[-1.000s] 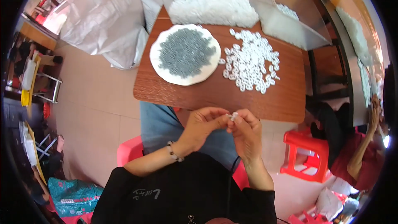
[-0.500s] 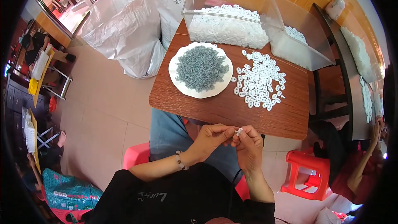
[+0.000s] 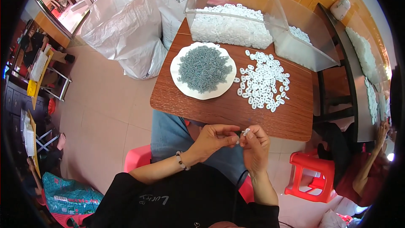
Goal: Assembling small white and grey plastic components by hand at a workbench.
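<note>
Just beyond the near edge of the table, over my lap, my right hand (image 3: 255,147) pinches a small white plastic piece (image 3: 245,131) between thumb and fingertips. My left hand (image 3: 216,141) is beside it, thumb and forefinger pressed together; a tiny pale bit shows at their tips, too small to name. On the wooden table (image 3: 202,112), a white scalloped plate (image 3: 179,86) holds a heap of small grey-blue springs or coiled pieces (image 3: 204,68). To the plate's right are scattered small white oval plastic parts with two holes (image 3: 263,82).
Clear bins (image 3: 230,27) (image 3: 303,48) of white parts line the table's far side. Large white sacks (image 3: 126,29) stand at the far left. A red stool (image 3: 310,179) is at the right, near a seated person (image 3: 365,173). Other people sit at small tables on the left.
My hands have drawn slightly apart. The white piece stays in my right fingertips, and my left fingertips have come away from it.
</note>
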`<control>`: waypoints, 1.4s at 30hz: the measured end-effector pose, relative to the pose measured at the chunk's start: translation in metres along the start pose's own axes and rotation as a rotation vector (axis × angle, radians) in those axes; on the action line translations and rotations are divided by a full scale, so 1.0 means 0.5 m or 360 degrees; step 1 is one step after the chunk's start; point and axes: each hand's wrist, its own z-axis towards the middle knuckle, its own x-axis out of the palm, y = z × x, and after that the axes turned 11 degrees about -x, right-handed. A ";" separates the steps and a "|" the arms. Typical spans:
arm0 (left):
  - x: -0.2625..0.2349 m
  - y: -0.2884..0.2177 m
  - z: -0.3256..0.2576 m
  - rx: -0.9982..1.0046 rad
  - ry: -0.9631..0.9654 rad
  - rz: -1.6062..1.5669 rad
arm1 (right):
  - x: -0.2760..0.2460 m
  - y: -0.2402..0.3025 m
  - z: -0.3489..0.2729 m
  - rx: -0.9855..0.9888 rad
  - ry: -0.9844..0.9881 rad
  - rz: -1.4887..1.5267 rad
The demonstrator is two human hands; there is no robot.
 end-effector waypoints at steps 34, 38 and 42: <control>-0.020 -0.045 -0.015 -0.0282 -0.0157 -0.0226 | -0.016 0.019 0.004 0.0030 -0.0015 -0.0600; -0.023 -0.042 -0.013 -0.0317 -0.0201 -0.0234 | -0.019 0.014 0.008 0.0011 0.0031 -0.0675; -0.029 -0.038 -0.007 -0.0278 -0.0158 -0.0207 | -0.018 0.013 0.011 0.0013 0.0025 -0.0692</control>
